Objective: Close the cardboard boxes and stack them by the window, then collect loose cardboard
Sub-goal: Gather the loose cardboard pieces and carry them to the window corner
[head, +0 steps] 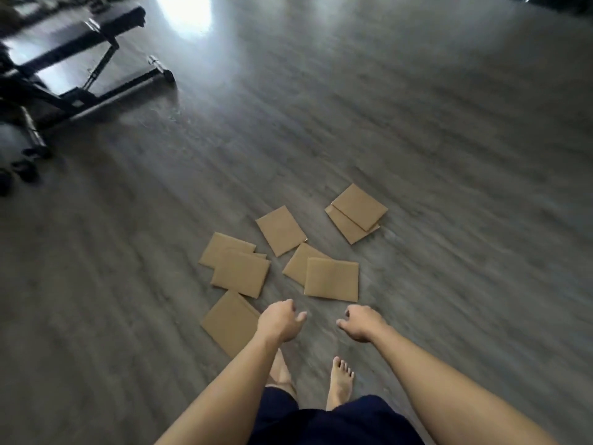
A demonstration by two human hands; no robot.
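Standing over the loose cardboard pieces (pixel 282 234) on the floor (pixel 417 123), you hold nothing in your loosely curled left hand (pixel 279 321) or right hand (pixel 362 322), so collecting likely starts by crouching for the nearest piece (pixel 229 321).

Plain tan cardboard pieces (pixel 282 235) lie on grey wood-grain floor (pixel 417 123); far left, a black bench (pixel 64 46); near, navy shorts (pixel 337 422).

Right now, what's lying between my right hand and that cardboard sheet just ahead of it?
Nothing: the head view shows only bare grey floor between the right hand and the nearest cardboard sheet.
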